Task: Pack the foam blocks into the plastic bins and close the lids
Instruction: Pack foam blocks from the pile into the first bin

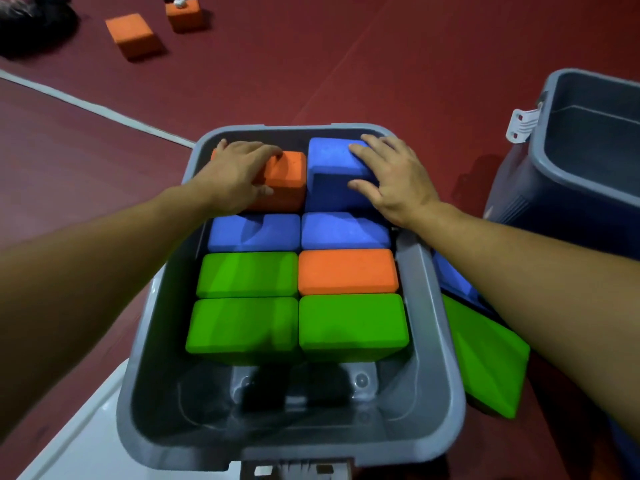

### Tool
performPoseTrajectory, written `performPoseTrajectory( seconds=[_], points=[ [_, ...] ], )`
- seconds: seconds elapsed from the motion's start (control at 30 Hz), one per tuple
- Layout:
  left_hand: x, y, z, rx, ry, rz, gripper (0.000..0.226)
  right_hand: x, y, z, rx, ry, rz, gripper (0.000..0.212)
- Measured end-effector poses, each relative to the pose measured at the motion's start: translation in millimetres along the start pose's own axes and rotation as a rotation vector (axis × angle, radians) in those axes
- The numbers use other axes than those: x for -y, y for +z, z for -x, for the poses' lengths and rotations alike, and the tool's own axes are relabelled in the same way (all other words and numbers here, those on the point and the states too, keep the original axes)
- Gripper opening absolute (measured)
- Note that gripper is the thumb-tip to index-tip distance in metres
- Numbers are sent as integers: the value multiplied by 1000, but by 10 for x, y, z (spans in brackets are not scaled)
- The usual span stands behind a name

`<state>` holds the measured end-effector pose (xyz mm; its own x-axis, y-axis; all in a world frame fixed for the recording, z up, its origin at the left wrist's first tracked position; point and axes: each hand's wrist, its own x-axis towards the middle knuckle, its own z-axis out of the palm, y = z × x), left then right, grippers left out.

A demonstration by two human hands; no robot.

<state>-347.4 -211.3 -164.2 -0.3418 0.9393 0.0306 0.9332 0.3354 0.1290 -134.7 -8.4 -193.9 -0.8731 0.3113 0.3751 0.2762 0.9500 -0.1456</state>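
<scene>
A grey plastic bin stands below me, holding several foam blocks in two columns. At its far left, my left hand grips an orange block, thumb on the near side and fingers over the top. My right hand grips a blue block at the far right, which sits tilted and higher than its neighbours. Nearer rows hold two blue blocks, a green one beside an orange one, then two green blocks. The near end of the bin floor is bare.
A second grey bin with a white latch stands open at the right. A green block and a blue block lie on the floor between the bins. Two orange blocks lie far off on the red floor. A white lid lies lower left.
</scene>
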Motion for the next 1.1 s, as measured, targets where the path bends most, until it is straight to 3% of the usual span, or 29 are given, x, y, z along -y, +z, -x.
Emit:
performPoseTrajectory(
  seconds=[0.17,0.33,0.47,0.67,0.77,0.87,1.1],
  points=[
    [181,105,57,19,-54,112,73,61,85,21,25,-16,-2,60],
    [171,331,144,73,-86,145,71,70,181,0,250,-27,2,58],
    [79,424,106,64,-146,174,69,63,196,-20,297,-42,22,59],
    [2,450,142,55,-160,152,67,104,179,-16,416,-45,245,45],
    [-150,504,170,22,-201,104,62,114,157,-21,476,-29,216,55],
    [-275,627,199,20,-246,36,76,117,132,-19,514,-32,239,67],
    [-280,751,257,37,-280,-24,85,160,118,-38,583,-23,258,70]
  ],
)
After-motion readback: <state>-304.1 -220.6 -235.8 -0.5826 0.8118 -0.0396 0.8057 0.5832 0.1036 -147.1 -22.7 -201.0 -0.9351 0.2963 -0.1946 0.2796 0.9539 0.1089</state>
